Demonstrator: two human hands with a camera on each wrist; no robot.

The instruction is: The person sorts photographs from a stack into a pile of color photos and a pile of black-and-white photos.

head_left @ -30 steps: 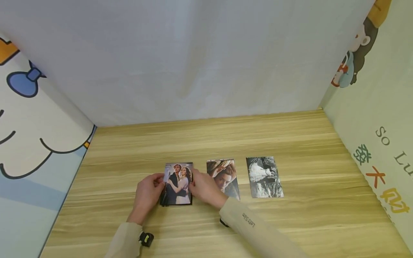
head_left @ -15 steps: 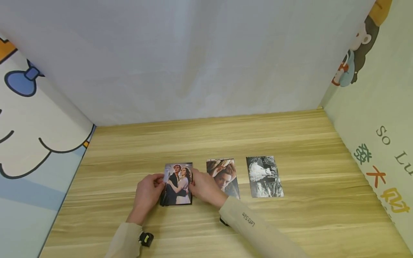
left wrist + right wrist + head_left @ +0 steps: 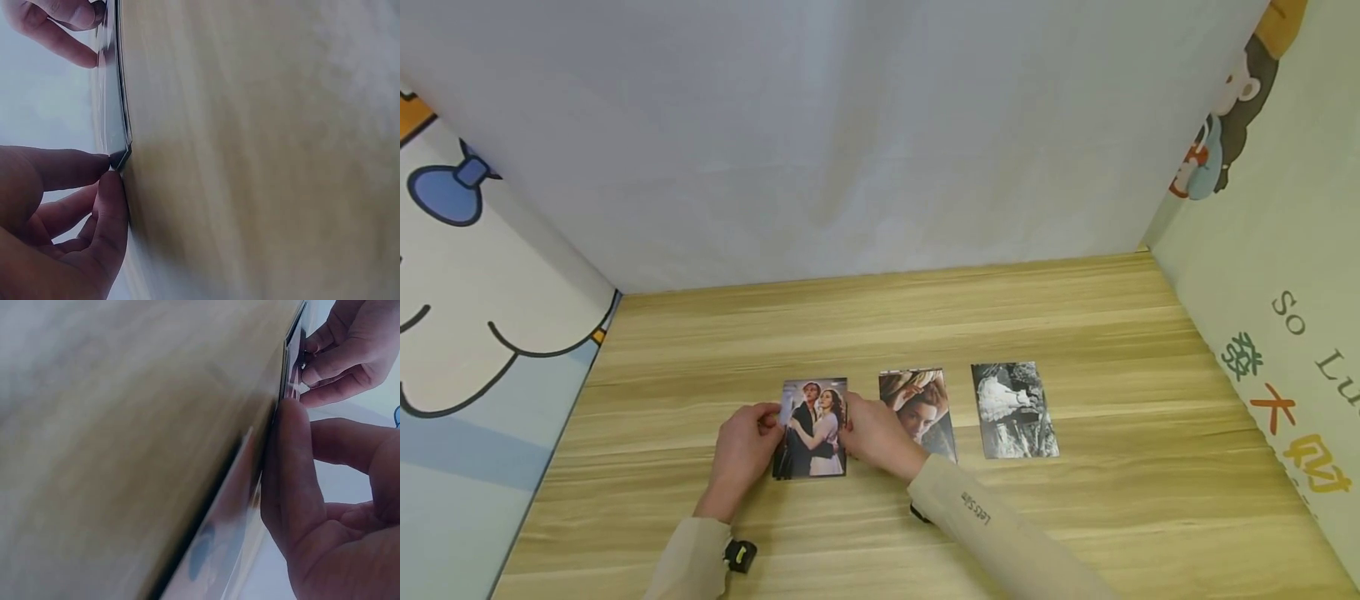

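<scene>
A small stack of photo cards (image 3: 811, 437), the top one picturing an embracing couple, lies on the wooden table. At its left edge my left hand (image 3: 746, 446) pinches the cards between thumb and fingers; the left wrist view shows the fingertips (image 3: 111, 181) at the edge of the thin stack. My right hand (image 3: 880, 435) grips the opposite edge, its fingers low against the table. In the right wrist view the right hand (image 3: 337, 500) is near, with the left hand (image 3: 350, 356) beyond. The right forearm partly covers a second photo card (image 3: 917, 408) showing a face.
A black-and-white photo card (image 3: 1017, 410) lies flat to the right of the others. The wood-grain table (image 3: 880, 317) meets a pale back wall (image 3: 880, 167). Cartoon-printed panels stand at the left (image 3: 512, 250) and right (image 3: 1262, 275).
The lower edge of the stack looks slightly more even than before. Both hands keep nearly the same place, and the other two cards have not moved.
</scene>
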